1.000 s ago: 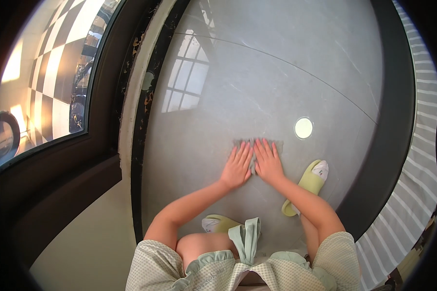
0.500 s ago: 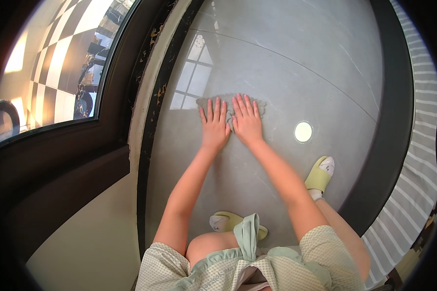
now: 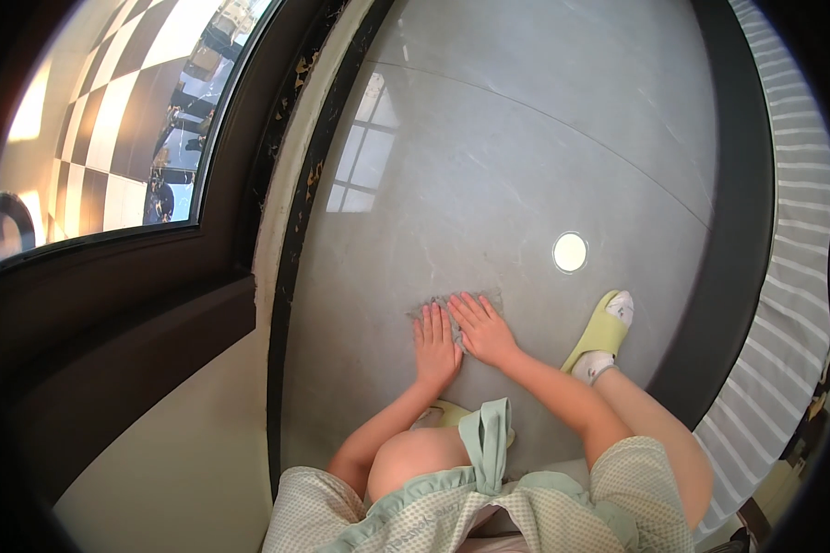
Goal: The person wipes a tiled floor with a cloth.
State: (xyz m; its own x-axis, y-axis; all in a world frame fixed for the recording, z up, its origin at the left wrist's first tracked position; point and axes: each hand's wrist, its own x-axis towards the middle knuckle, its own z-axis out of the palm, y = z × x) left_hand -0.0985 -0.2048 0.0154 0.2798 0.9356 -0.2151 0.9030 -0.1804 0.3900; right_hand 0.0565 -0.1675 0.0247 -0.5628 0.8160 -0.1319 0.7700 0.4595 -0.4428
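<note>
A grey cloth is spread on the glossy grey tiled floor, its colour close to the tile. My left hand presses flat on it, fingers straight and pointing away from me. Beside it, my right hand also lies flat on the cloth, its fingers angled to the far left. The two hands are nearly touching at the thumbs. Most of the cloth is hidden beneath my palms and fingers; a ragged rim shows around the fingertips.
A dark door or window frame with glass stands along the left. To the right runs a black edge with grey striped fabric beyond. A round white disc sits in the floor. My slippered right foot is near it.
Both hands have slid toward me with the cloth, from mid-floor to closer to my knees. My elbows are more bent, and my view has shifted slightly.
</note>
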